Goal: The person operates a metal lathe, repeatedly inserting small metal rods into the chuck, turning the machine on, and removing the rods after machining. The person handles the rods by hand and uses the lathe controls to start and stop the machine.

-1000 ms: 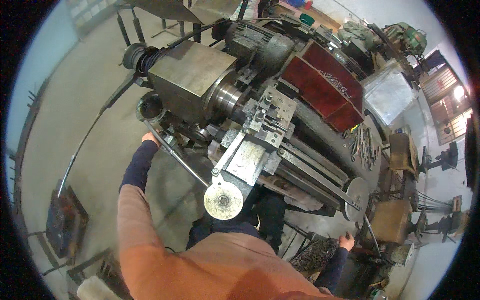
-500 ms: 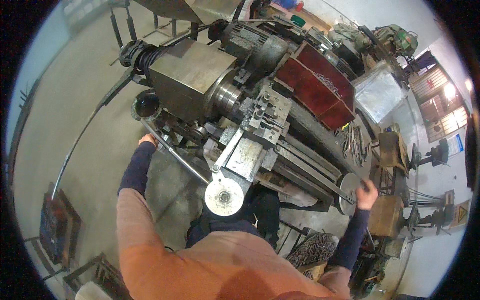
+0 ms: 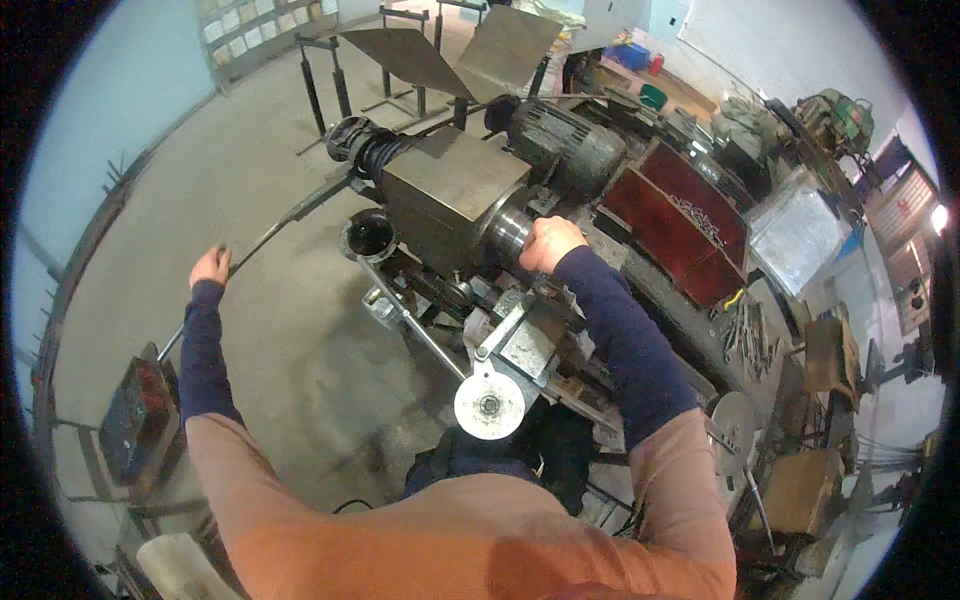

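Observation:
My right hand (image 3: 552,245) is closed at the shiny round spindle nose (image 3: 508,232) of a small lathe (image 3: 455,175). Whatever its curled fingers hold is hidden behind the hand. Out to the left, my left hand (image 3: 210,267) is closed at a long thin bar (image 3: 262,240) that slopes down from the rear end of the headstock. Below the headstock, a metal lever (image 3: 432,343) slants toward a round pale handwheel (image 3: 489,405), with neither hand on it. My right forearm covers much of the tool post and bed.
A dark red box (image 3: 660,225) with metal bits stands behind the lathe, beside a motor (image 3: 572,150). Several wrenches (image 3: 750,340) lie to the right. A disc handwheel (image 3: 733,428) is at the right end. A dark box on a stand (image 3: 140,420) sits at lower left.
My left hand has left the lever and moved out to the long bar. My right hand has gone from the right-end handwheel to the spindle. The view has shifted.

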The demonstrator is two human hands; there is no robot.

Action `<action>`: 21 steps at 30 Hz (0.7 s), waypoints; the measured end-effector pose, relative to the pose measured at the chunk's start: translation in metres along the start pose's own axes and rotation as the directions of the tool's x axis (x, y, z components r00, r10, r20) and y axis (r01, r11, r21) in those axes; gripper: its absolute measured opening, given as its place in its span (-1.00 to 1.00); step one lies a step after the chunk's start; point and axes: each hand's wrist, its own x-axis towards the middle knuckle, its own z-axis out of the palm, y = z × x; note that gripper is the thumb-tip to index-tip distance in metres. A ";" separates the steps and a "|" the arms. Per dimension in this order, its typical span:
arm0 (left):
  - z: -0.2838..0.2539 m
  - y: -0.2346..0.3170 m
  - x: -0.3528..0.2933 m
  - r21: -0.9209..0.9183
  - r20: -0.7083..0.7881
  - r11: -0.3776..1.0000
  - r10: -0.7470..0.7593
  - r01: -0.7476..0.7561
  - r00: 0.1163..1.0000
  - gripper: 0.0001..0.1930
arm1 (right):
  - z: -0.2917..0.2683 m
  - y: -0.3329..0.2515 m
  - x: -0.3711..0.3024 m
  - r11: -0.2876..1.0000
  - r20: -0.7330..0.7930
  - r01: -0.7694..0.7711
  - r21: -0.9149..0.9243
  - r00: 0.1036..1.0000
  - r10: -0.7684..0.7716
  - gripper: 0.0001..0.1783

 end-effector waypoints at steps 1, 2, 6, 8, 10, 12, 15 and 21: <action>0.026 -0.082 -0.019 0.137 0.105 0.987 -0.094 0.079 0.990 -0.57 | -0.001 -0.016 0.002 0.999 0.008 0.045 0.002 0.999 -0.045 -0.74; 0.051 -0.064 -0.036 0.042 -0.020 0.993 -0.114 0.114 0.993 -0.52 | -0.005 -0.016 -0.002 0.999 0.016 0.014 -0.041 1.000 -0.013 -0.74; 0.004 0.071 -0.095 0.022 0.043 0.952 -0.307 0.306 0.951 -0.44 | -0.006 -0.002 -0.003 0.996 0.060 -0.041 -0.083 0.997 0.046 -0.68; -0.018 0.089 -0.122 -0.009 0.146 0.942 -0.330 0.335 0.933 -0.43 | -0.007 -0.006 0.000 0.998 0.105 -0.018 -0.066 0.994 0.025 -0.65; -0.022 0.130 -0.153 0.043 0.083 0.949 -0.316 0.314 0.945 -0.46 | -0.003 -0.003 0.002 0.997 0.070 -0.017 -0.079 0.997 0.022 -0.66; -0.043 0.146 -0.162 0.061 0.108 0.975 -0.218 0.213 0.970 -0.50 | -0.009 -0.007 -0.003 0.995 0.045 -0.039 -0.091 0.998 0.043 -0.67; -0.055 0.147 -0.153 0.009 0.091 1.000 -0.012 0.011 0.996 -0.59 | -0.014 -0.002 -0.020 0.993 -0.063 -0.023 -0.112 0.998 0.016 -0.67; -0.087 0.290 -0.145 -0.979 0.196 0.143 0.466 0.144 0.863 -0.70 | -0.025 -0.028 -0.102 0.703 -0.632 0.655 0.277 0.675 -0.380 -0.59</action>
